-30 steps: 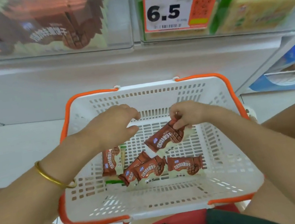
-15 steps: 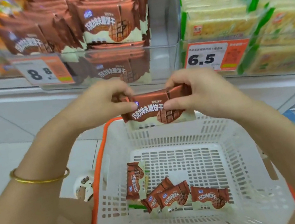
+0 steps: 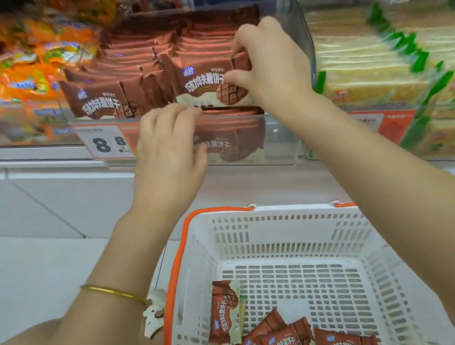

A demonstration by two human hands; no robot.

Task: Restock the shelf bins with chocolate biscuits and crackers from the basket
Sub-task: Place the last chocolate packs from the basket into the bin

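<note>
Head view, packet: a glossy brown foil chocolate biscuit packet (image 3: pixel 204 85), flat and rectangular, with a cream lower band and a printed grid-patterned biscuit, stands upright at the front of the right-hand row in the bin.
Right hand: the right hand (image 3: pixel 271 64) pinches the packet's right end, thumb on the front face and fingers curled over the top edge.
Left hand: the left hand (image 3: pixel 168 152) hangs just below the packet's lower left corner with fingers loosely curled, holding nothing. Whether the tips touch the wrapper cannot be told.
Bin: a clear hard-plastic shelf bin (image 3: pixel 279 145) is packed with two rows of the same packets. A white and orange price tag (image 3: pixel 105 143) sits on its front.
Neighbours: yellow cracker packs (image 3: pixel 371 80) with green ends lie stacked to the right. Crinkled orange snack bags (image 3: pixel 6 80) on the left are blurred.
Basket: a white perforated plastic basket (image 3: pixel 289 219) with an orange rim sits below the hands. Four loose brown packets (image 3: pixel 283 342) lie on its slotted floor.
Wrist: a thin gold bangle (image 3: pixel 110 291) circles the left wrist.
Change: half a second ago both hands held the packet over the basket's far rim. Now it is up at the bin and only the right hand has it. The basket's four packets lie as they did.
</note>
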